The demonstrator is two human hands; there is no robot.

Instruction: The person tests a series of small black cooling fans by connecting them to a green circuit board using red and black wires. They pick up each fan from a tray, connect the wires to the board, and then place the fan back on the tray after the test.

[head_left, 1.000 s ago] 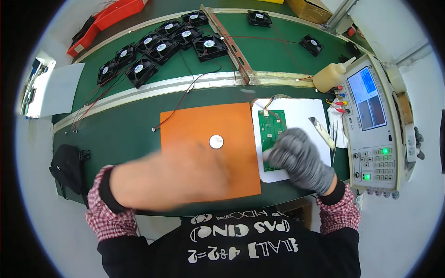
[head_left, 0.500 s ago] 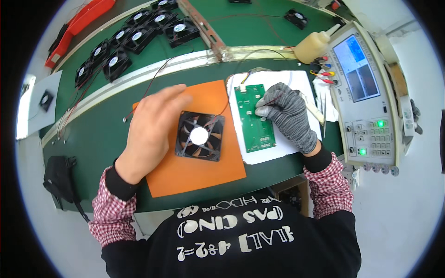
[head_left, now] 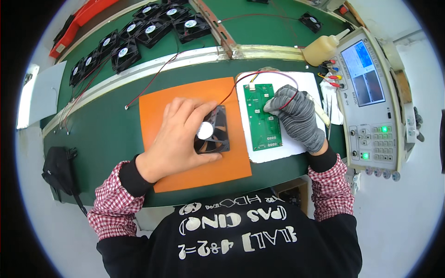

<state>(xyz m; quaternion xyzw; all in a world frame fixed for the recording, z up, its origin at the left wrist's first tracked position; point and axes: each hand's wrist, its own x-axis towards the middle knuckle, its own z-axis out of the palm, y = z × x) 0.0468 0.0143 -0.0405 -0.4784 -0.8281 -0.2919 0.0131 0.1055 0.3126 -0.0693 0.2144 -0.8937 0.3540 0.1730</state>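
On the orange mat [head_left: 227, 169] lies a black square cooling fan [head_left: 219, 134] with a white round hub label. My bare left hand [head_left: 178, 136] grips it from the left, fingers at its far edge and thumb at its near edge. A dark red and black fan cable [head_left: 259, 72] arcs from the fan to my right hand [head_left: 296, 118], which wears a grey knitted glove. Its fingers pinch the cable's end just above a green circuit board [head_left: 260, 116]; the tip itself is hidden. The board rests on a white pad [head_left: 289, 149], with coloured wires plugged in at its far end.
A bench meter [head_left: 366, 92] with a lit screen stands at the right, clip leads [head_left: 333, 78] before it. Near it are a yellowish squeeze bottle [head_left: 321, 50] and tweezers [head_left: 329, 111]. Several fans [head_left: 150, 32] lie beyond the pale rail [head_left: 153, 69]. A black bag [head_left: 61, 171] hangs left.
My left hand has come down from above the mat's left side and closed on the fan. My right hand still pinches the cable, which now arcs higher.
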